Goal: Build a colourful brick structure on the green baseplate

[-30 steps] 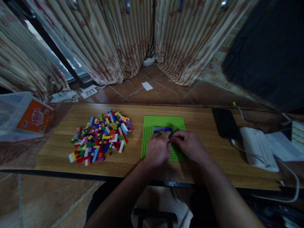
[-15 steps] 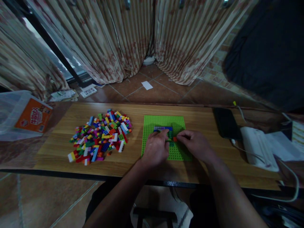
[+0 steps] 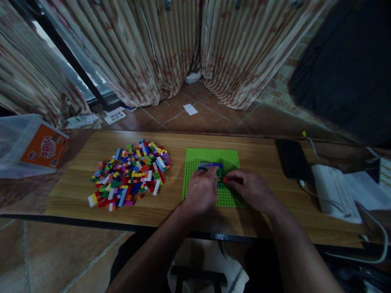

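Observation:
A green studded baseplate (image 3: 227, 200) lies on the wooden table in front of me. Blue toy bricks (image 3: 218, 165) and a dark green brick (image 3: 220, 173) sit on its middle, partly covered by my fingers. My left hand (image 3: 201, 190) rests over the plate's left half, fingers curled at these bricks, with the index finger reaching over them. What its fingertips grip is hidden. From the right, my right hand (image 3: 251, 188) pinches a small red-orange brick (image 3: 225, 179) between thumb and fingertips, right beside the dark green one.
Left of the plate spreads a pile of loose mixed bricks (image 3: 131, 175). On the right lie a black phone (image 3: 293, 158) and a white device (image 3: 334, 193) with cables. A clear plastic bin (image 3: 18, 171) with an orange label stands beyond the table's left end.
My right hand has turned slightly, and the red-orange brick shows at a different angle by the dark green brick. My left thumb and fingers have shifted slightly. The view has moved a little.

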`<action>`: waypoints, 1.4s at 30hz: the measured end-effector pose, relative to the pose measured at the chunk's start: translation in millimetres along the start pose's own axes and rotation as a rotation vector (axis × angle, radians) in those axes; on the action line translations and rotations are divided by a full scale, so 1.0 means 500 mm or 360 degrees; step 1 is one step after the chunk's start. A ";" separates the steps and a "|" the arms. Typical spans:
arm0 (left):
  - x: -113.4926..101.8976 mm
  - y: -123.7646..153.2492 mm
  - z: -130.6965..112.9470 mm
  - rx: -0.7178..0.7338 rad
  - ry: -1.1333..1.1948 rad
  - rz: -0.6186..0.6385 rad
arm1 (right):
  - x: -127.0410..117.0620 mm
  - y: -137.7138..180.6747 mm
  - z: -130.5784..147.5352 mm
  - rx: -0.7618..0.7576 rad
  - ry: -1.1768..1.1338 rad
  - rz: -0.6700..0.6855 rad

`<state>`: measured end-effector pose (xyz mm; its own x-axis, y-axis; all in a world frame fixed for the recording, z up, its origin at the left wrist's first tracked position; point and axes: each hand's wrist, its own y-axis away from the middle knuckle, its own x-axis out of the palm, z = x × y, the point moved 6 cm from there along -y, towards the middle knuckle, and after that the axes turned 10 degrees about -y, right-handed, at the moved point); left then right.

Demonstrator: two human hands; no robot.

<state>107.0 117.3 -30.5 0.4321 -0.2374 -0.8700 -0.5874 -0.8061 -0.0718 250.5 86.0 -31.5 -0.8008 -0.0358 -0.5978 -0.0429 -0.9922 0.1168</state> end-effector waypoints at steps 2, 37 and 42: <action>0.000 0.000 0.000 -0.0009 -0.0006 0.0004 | 0.001 0.001 0.006 -0.0080 0.0093 0.0001; 0.005 0.000 0.002 0.0013 0.0003 0.0004 | 0.007 0.009 0.016 -0.0221 0.0256 -0.0049; 0.007 0.002 0.002 0.0029 0.0002 -0.0025 | 0.011 0.011 0.020 -0.0301 0.0269 -0.0024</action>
<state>107.1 116.4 -34.0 0.4422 -0.2252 -0.8682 -0.5927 -0.7999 -0.0944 239.9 81.4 -26.1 -0.6888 -0.0245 -0.7245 0.0711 -0.9969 -0.0339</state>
